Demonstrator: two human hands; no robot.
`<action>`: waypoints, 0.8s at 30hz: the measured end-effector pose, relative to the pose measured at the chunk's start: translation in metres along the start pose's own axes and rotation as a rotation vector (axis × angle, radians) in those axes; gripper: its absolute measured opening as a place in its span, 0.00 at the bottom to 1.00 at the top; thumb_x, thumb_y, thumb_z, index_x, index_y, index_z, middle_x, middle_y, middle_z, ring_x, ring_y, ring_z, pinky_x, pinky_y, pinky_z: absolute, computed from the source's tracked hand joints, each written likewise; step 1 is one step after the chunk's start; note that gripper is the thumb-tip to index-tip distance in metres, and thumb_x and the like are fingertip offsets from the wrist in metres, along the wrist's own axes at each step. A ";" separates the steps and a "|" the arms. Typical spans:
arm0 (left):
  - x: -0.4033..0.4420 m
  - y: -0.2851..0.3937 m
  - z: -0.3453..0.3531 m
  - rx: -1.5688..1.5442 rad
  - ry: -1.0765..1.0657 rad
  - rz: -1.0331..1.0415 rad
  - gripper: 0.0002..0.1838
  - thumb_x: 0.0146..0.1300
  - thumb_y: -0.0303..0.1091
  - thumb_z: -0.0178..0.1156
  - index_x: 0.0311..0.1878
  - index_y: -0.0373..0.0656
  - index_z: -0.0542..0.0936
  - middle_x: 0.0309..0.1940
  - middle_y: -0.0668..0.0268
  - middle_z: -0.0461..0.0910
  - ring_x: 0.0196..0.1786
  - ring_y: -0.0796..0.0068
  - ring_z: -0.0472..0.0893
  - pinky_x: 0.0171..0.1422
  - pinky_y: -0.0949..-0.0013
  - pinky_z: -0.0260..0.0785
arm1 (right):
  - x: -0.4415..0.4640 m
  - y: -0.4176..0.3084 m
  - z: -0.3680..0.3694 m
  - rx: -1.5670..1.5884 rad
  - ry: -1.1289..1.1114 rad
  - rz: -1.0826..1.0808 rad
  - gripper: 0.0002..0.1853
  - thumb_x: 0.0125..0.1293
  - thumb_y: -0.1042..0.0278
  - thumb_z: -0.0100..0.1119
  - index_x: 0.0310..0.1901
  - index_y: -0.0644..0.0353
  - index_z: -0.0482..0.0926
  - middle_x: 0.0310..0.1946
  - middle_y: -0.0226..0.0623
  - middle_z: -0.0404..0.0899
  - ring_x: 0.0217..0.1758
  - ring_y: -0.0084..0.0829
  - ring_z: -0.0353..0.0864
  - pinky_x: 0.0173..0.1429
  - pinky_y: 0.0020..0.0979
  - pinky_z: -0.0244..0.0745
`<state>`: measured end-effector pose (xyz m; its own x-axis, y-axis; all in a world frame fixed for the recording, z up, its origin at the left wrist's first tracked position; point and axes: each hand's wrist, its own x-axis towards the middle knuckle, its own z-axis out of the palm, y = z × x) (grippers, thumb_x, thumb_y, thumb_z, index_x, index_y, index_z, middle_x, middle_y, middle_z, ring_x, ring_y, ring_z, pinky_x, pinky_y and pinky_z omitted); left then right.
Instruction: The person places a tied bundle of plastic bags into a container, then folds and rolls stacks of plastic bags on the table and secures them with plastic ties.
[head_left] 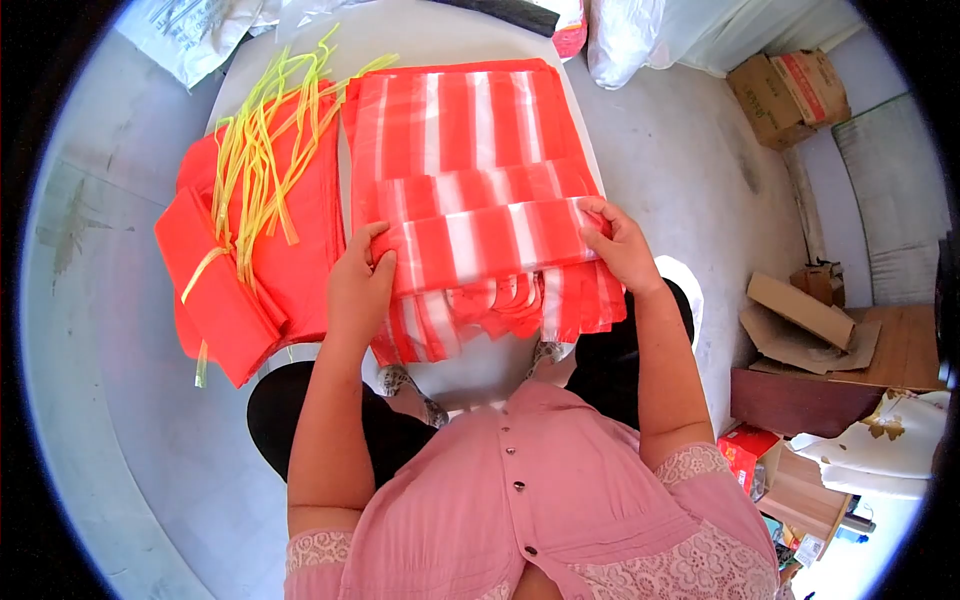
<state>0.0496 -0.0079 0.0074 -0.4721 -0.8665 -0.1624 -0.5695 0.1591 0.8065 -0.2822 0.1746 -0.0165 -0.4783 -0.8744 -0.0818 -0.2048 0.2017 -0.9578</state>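
Observation:
Red-and-white striped plastic bags lie in a flat stack in front of me. Across the near part of the stack runs a folded band of the striped bags, with handle-like cut ends hanging toward my lap. My left hand grips the band's left end between thumb and fingers. At the right end, my right hand pinches the same fold, its thumb near the edge. To the left lies a pile of plain red bags. A folded red bundle on it is tied with a yellow strip, and loose yellow strips lie above.
The pale tabletop shows behind the piles. A dark bar lies at its far edge. Cardboard boxes stand at the back right, and an opened carton rests on a brown surface at right.

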 end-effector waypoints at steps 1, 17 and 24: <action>0.002 -0.005 0.002 -0.013 0.028 0.032 0.23 0.72 0.28 0.61 0.68 0.39 0.76 0.53 0.53 0.85 0.54 0.66 0.85 0.61 0.66 0.75 | 0.000 0.001 0.001 -0.032 0.021 -0.001 0.21 0.72 0.70 0.64 0.65 0.62 0.80 0.59 0.35 0.84 0.63 0.26 0.80 0.69 0.31 0.73; 0.003 -0.006 0.007 0.092 0.181 0.083 0.22 0.68 0.29 0.65 0.65 0.38 0.80 0.48 0.56 0.85 0.48 0.67 0.84 0.53 0.66 0.76 | -0.014 -0.024 0.016 -0.955 0.220 -0.175 0.21 0.69 0.60 0.67 0.61 0.55 0.84 0.61 0.46 0.80 0.64 0.48 0.79 0.69 0.47 0.73; 0.000 0.000 0.025 0.396 0.085 0.789 0.30 0.61 0.36 0.71 0.67 0.42 0.79 0.64 0.53 0.80 0.67 0.50 0.78 0.72 0.51 0.71 | -0.015 -0.054 0.073 -1.010 -0.261 -0.639 0.33 0.67 0.51 0.69 0.71 0.55 0.76 0.75 0.48 0.70 0.81 0.49 0.62 0.83 0.49 0.57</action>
<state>0.0326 0.0042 -0.0069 -0.7827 -0.4652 0.4134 -0.2978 0.8633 0.4075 -0.2017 0.1448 0.0167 0.1128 -0.9805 0.1608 -0.9665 -0.1458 -0.2112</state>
